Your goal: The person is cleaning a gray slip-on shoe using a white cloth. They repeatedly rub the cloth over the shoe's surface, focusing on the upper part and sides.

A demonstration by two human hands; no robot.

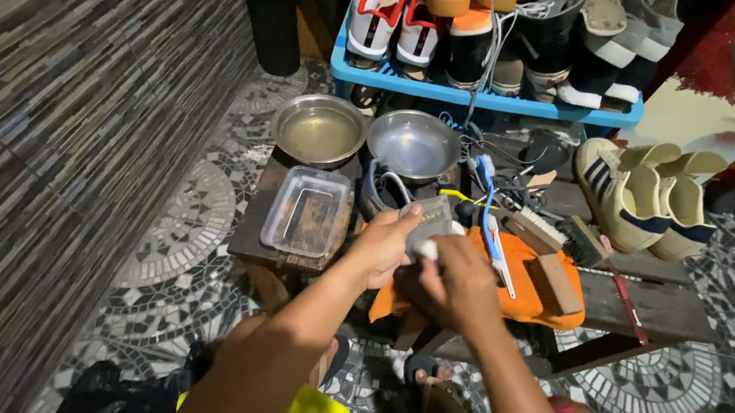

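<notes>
Left hand (pixel 381 250): closed around a small grey block (pixel 428 223), holding it steady over the worktop (pixel 660 309).
Right hand (pixel 461 277): pinching a white wad (pixel 428 249), rubbing the block.
Next: judging by this, a firm grip.

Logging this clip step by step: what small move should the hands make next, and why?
Probably keep rubbing: the left hand holds a small grey item and the right hand presses a white wad against it, above the orange cloth. Both hands look mid-wipe.

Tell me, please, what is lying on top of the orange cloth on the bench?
On the orange cloth lie a wooden block and a blue-handled brush. Both hands cover its left part, hiding whatever lies there.
</notes>
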